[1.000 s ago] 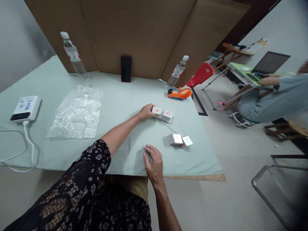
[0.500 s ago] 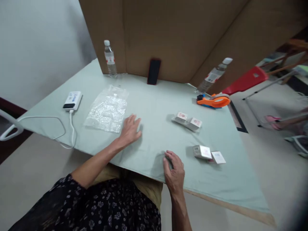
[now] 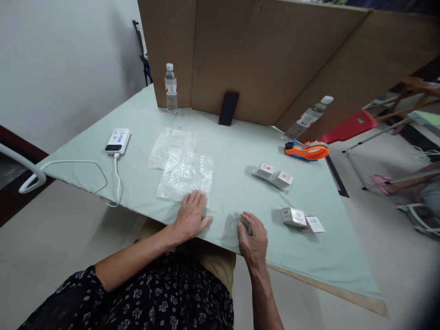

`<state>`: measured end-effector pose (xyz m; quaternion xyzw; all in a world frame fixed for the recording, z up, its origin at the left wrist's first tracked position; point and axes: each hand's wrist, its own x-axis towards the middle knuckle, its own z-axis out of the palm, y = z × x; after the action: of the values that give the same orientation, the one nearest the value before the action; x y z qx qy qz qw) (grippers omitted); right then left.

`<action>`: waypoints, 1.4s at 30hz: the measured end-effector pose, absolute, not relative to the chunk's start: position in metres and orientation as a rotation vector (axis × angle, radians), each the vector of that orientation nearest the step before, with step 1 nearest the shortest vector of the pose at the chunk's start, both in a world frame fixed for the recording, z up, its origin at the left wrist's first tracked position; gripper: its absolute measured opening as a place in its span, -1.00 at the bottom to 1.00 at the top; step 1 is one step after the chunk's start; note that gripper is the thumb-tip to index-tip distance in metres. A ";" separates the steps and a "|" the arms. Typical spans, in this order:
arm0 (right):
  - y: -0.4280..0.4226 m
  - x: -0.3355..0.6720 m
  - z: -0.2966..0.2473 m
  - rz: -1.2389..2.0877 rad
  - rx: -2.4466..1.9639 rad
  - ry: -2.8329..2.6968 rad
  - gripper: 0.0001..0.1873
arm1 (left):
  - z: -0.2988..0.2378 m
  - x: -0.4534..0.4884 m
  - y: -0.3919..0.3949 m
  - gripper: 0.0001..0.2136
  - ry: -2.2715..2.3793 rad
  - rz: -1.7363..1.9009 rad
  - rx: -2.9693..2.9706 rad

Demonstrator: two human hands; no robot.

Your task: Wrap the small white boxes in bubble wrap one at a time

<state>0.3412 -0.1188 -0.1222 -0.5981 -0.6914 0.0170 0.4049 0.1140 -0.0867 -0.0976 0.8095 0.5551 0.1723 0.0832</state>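
At the near edge of the worktop (image 3: 103, 156), the left hand (image 3: 191, 214) lies flat, fingers spread, on the front corner of a bubble-wrap sheet (image 3: 184, 175), pinning it rather than gripping it. The right hand (image 3: 253, 234) rests loosely curled on the cloth, holding nothing. To my eye the sheet is being laid out for wrapping. Right of it sit two small boxes (image 3: 297, 218); beyond, another pair of boxes (image 3: 274, 173). The next move, I judge, needs a box set on the sheet. Farther back lies an orange tape dispenser (image 3: 306, 151).
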 end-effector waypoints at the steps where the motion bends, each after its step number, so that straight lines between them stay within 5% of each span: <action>1: -0.117 0.334 -0.120 0.062 -1.486 -1.807 -0.75 | -0.097 0.119 -0.093 -0.40 1.571 0.540 2.420; 5: -0.110 0.302 -0.108 0.185 -1.411 -2.104 -0.60 | -0.091 0.119 -0.104 -0.49 1.279 0.706 2.337; 9: -0.108 0.285 -0.103 0.201 -1.466 -2.163 -0.76 | -0.085 0.102 -0.095 -0.65 1.312 0.834 2.374; 15: -0.122 0.326 -0.094 0.156 -1.534 -2.053 -0.86 | -0.095 0.094 -0.082 -0.72 1.307 0.559 2.580; 23: -0.089 0.469 -0.051 -0.252 -2.231 -1.963 -0.47 | -0.099 0.098 -0.069 -0.66 1.141 0.534 2.576; 26: -0.073 0.488 -0.049 -0.181 -2.345 -2.103 -0.55 | -0.099 0.102 -0.068 -0.66 1.109 0.547 2.564; 29: -0.070 0.485 -0.050 -0.167 -2.245 -2.124 -0.66 | -0.098 0.101 -0.072 -0.69 1.123 0.642 2.540; 34: -0.074 0.425 -0.037 0.109 -1.788 -2.175 -0.58 | -0.095 0.089 -0.077 -0.80 1.283 0.844 2.436; 42: -0.032 0.284 -0.039 0.280 -1.535 -2.375 -0.65 | -0.093 0.087 -0.084 -0.81 1.308 0.760 2.413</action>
<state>0.2836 -0.0324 -0.0386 -0.5342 -0.8263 0.0974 0.1493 0.0866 -0.0842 -0.0928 0.8381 0.4543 0.2640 0.1465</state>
